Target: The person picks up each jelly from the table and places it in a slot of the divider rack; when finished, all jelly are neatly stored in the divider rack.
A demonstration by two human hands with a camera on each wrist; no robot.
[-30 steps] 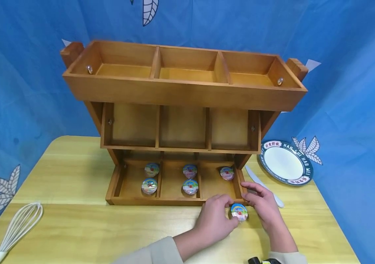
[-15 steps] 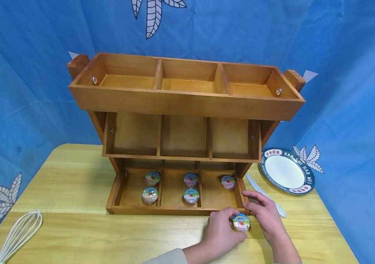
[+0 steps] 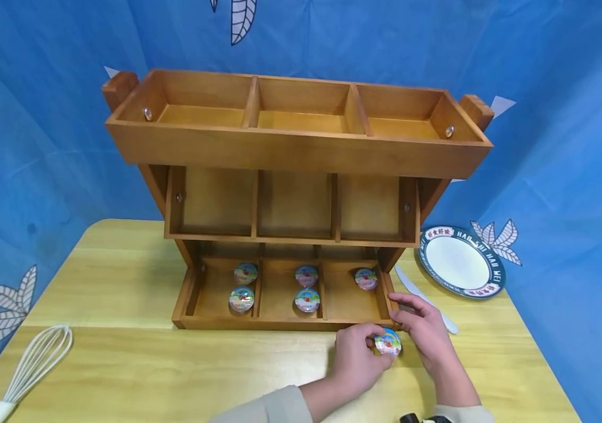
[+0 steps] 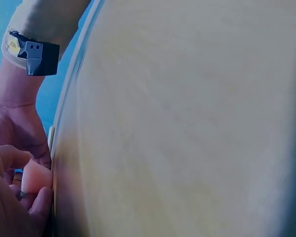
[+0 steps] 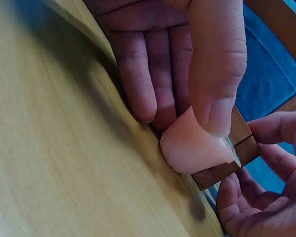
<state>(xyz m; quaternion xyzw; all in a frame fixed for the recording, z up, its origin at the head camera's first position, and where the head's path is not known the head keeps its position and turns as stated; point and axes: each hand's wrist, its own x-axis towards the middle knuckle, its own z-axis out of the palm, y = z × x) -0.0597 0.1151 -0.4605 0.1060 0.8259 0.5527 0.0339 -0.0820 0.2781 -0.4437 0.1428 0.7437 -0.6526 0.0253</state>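
Note:
My left hand (image 3: 355, 359) pinches a small jelly cup (image 3: 387, 342) between thumb and fingers, just in front of the wooden rack's right front corner. Its colourful lid faces up in the head view. In the right wrist view the pink cup body (image 5: 192, 145) shows close to the table; I cannot tell whether it touches. My right hand (image 3: 430, 336) rests its fingertips against the right side of the rack's bottom tray (image 3: 290, 324), fingers bent loosely. Several similar cups stand in that tray: two left, two in the middle, one (image 3: 366, 279) on the right.
Above the bottom tray, the rack carries a middle tray (image 3: 290, 239) and a top tray (image 3: 296, 150), each divided in three. A white knife (image 3: 446, 323) and a green-rimmed plate (image 3: 497, 276) lie to the right. A whisk (image 3: 39, 358) lies at the left.
My left hand has shifted slightly right, its thumb reaching farther round the cup, which stays nearly in place. My right hand stays at the tray's side. The head view tilted and came back.

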